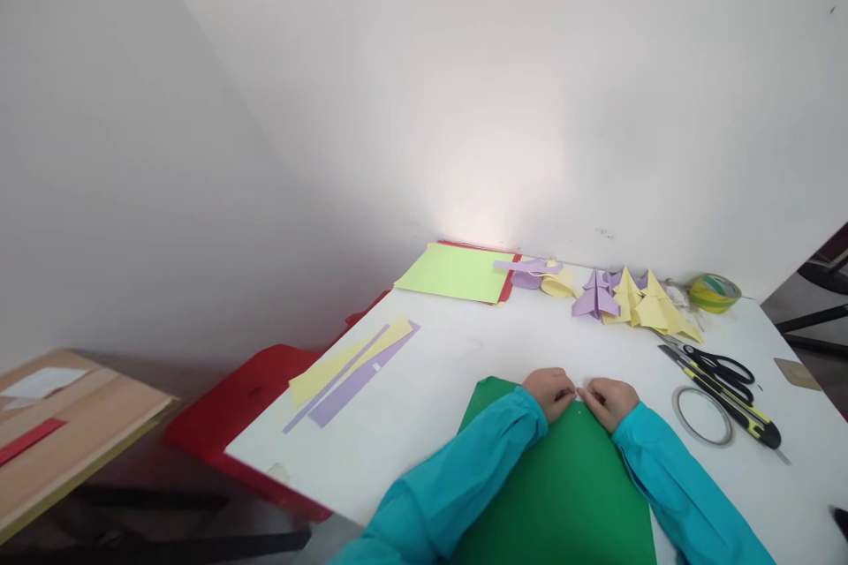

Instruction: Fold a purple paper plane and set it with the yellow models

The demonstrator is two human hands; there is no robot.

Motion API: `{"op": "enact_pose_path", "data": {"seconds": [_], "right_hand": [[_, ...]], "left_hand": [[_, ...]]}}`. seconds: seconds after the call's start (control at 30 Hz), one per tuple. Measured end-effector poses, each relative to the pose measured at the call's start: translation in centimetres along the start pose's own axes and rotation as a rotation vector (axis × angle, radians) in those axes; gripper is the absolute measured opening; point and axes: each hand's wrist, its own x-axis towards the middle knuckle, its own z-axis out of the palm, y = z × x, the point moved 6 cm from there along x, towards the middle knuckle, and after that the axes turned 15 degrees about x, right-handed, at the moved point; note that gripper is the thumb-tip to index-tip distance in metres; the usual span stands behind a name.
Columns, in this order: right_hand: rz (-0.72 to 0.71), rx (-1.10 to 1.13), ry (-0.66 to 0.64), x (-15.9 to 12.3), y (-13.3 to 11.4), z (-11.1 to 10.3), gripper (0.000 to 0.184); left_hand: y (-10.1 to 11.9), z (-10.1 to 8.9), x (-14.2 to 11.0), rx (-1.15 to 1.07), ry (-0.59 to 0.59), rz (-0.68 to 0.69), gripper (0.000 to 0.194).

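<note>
A large green sheet (556, 494) lies on the white table in front of me, partly covered by my forearms in turquoise sleeves. At its far edge, my left hand (551, 392) is closed in a pinch, with its fingertips pointing right. Facing it, my right hand (608, 401) pinches too, and the two sets of fingertips almost meet. A tiny whitish bit shows between them, too small to name. Right of the right hand lies a roll of narrow tape (702, 415), beside a black and yellow utility knife (735, 406) and black-handled scissors (722, 371).
Folded purple and yellow paper shapes (653, 305) stand by the wall, with a yellow-green tape roll (714, 292) beside them. Light green paper (457, 272) lies at the back left. Paper strips (351, 375) lie at the left. A red stool (258, 406) stands beside the table.
</note>
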Motion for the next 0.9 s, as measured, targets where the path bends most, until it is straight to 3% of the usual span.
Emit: {"op": "enact_pose_path", "data": {"seconds": [0.37,0.67,0.8,0.9], "right_hand": [[-0.004,-0.026,0.060,-0.3,-0.1,0.0,0.040],[-0.108,-0.019,0.095,-0.4,-0.1,0.1,0.044],[-0.131,-0.007,0.122,-0.5,-0.5,0.1,0.045],[-0.138,0.005,0.126,-0.6,-0.5,0.1,0.044]], "left_hand": [[0.0,0.2,-0.1,0.016,-0.019,0.079,0.029],[0.3,0.0,-0.4,0.034,-0.018,0.072,0.024],[0.5,-1.0,-0.9,0.029,-0.015,0.024,0.022],[-0.7,-3.0,-1.7,0.039,0.003,-0.091,0.018]]}}
